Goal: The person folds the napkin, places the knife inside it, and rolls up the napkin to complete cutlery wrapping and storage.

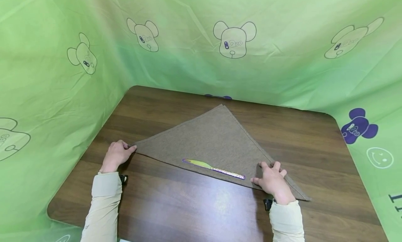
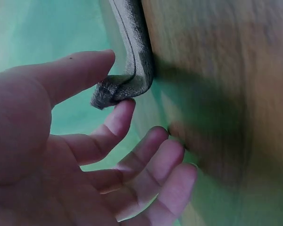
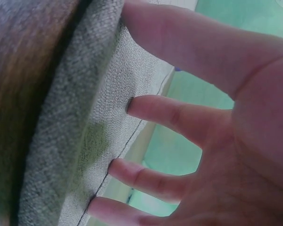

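Observation:
A brown cloth [image 1: 204,137] lies folded into a triangle, its long folded edge toward the person. On it near that edge rests a knife [image 1: 213,168] with a yellow-green blade and a sparkly handle. My left hand [image 1: 115,155] pinches the cloth's left corner; in the left wrist view, the thumb and index finger of the hand [image 2: 85,141] hold the bent cloth tip [image 2: 115,89]. The right hand [image 1: 272,179] rests with spread fingers on the cloth near its right corner; the right wrist view shows this hand [image 3: 203,127] with fingertips touching the fabric [image 3: 113,103].
The dark wooden table [image 1: 176,210] has rounded corners. Behind it and at both sides hangs a green curtain [image 1: 188,32] printed with bear heads. A small white edge [image 1: 124,240] shows at the bottom of the head view.

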Demonstrator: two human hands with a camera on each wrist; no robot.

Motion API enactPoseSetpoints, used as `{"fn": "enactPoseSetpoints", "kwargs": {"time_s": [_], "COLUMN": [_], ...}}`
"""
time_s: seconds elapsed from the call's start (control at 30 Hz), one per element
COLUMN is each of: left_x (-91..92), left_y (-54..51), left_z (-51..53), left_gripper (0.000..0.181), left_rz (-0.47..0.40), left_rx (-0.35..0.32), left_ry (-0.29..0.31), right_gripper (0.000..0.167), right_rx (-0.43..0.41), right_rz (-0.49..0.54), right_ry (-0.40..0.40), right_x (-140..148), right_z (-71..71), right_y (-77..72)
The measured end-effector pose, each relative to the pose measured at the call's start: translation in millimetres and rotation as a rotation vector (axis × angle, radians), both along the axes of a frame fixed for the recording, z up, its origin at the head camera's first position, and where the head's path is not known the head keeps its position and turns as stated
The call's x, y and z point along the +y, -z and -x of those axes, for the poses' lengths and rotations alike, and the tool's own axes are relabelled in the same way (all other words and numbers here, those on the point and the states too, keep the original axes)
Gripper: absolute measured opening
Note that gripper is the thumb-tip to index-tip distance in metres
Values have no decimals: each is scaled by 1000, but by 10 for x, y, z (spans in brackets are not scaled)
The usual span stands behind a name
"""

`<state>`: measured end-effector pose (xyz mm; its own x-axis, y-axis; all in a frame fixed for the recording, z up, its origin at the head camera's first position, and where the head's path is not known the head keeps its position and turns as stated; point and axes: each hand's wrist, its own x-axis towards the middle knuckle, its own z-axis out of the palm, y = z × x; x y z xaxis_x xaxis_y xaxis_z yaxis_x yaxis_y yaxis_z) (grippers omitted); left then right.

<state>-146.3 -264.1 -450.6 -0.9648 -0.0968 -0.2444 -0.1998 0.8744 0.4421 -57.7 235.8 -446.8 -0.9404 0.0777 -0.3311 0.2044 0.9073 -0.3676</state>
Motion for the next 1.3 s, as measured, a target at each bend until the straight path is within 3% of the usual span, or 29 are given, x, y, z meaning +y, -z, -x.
{"fn": "enactPoseSetpoints", "kwargs": {"time_s": [0.63,0.8,1.1,1.3], "left_x": [140,182,256,336], "left_y": [-4,-16,-15,-19], "left_z": [55,53,38,23], "left_gripper": [32,32,31,31], "left_rz": [-74,-99,-172,-231], "left_rx": [11,5,73,132], "left_ry": [-6,-19,-56,-116], "right_gripper": [69,71,70,69], "right_rx": [-13,-58,-101,-116], "right_rz": [-20,-14,19,35], "right_ry": [-3,-3,-7,-6], "right_x": [-8,-25,-86,-97], "right_z": [-34,-77,-155,-171], "right_y": [24,50,63,54]}}
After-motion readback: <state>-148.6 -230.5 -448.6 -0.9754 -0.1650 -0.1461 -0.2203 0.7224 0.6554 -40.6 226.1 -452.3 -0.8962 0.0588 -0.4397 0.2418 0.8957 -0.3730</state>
